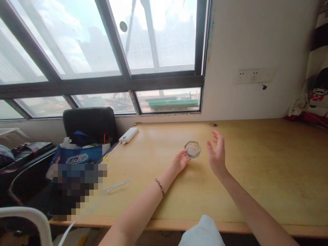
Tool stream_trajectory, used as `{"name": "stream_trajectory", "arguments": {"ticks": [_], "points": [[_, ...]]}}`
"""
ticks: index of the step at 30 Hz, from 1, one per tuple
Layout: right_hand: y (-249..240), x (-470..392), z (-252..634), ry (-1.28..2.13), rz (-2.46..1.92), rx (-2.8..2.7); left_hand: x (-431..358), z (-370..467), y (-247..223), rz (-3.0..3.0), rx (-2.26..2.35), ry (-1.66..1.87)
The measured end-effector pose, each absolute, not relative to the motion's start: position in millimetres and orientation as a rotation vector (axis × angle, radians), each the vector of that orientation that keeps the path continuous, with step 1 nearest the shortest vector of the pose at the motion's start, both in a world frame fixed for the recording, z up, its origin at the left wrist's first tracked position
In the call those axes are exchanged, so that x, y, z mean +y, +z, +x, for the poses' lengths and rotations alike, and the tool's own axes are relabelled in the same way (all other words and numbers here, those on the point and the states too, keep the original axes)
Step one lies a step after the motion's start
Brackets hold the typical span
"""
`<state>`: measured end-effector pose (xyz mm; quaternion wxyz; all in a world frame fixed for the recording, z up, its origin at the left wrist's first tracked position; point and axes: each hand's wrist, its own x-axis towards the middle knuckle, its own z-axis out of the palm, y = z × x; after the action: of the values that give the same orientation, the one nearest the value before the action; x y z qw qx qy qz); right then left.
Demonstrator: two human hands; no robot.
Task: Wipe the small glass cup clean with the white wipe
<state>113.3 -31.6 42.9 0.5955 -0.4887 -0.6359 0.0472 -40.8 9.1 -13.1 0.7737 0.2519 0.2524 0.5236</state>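
The left hand (180,160) reaches forward over the worktop, its fingertips touching the near left edge of a small clear glass dish with a faceted rim (192,149); the fingers curl loosely against the glass, and whether they actually clasp it cannot be told. A thin dark beaded bracelet (160,186) circles the left wrist. The right hand (216,153) hangs open just to the right of the dish, fingers spread and pointing upward, palm turned toward the glass, not touching it.

The dish sits on the light yellow wooden worktop (256,171), about midway between its near edge and the wall. Farther left, near the window, lies a white oblong power bank (128,135), with a white cable (119,185) lying loose on the wood nearer the front edge. Beyond the left end of the worktop stands a black office chair (89,121) holding a blue and white printed bag (77,155). On the white wall at right sits a pale double wall socket (247,76).
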Motion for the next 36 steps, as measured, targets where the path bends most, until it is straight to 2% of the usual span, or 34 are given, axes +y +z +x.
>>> {"name": "stream_trajectory", "arguments": {"ticks": [4, 7, 17, 24, 36], "points": [[12, -21, 104, 1.024, -1.024, -1.088, 7, -39, -10, 0.610, 0.532, 1.137], [2, -22, 99, 1.370, -0.861, -0.949, 5, -38, -7, 0.699, 0.527, 1.143], [-3, -20, 110, 1.424, -0.917, -0.656, 4, -37, -9, 0.902, 0.847, 1.294], [-7, -21, 107, 1.416, -0.961, -0.637, -13, -33, 9, 1.364, 0.993, 1.521], [-2, -28, 101, 1.394, -0.968, -0.739, -15, -38, 12, 1.600, 1.058, 1.429]]}}
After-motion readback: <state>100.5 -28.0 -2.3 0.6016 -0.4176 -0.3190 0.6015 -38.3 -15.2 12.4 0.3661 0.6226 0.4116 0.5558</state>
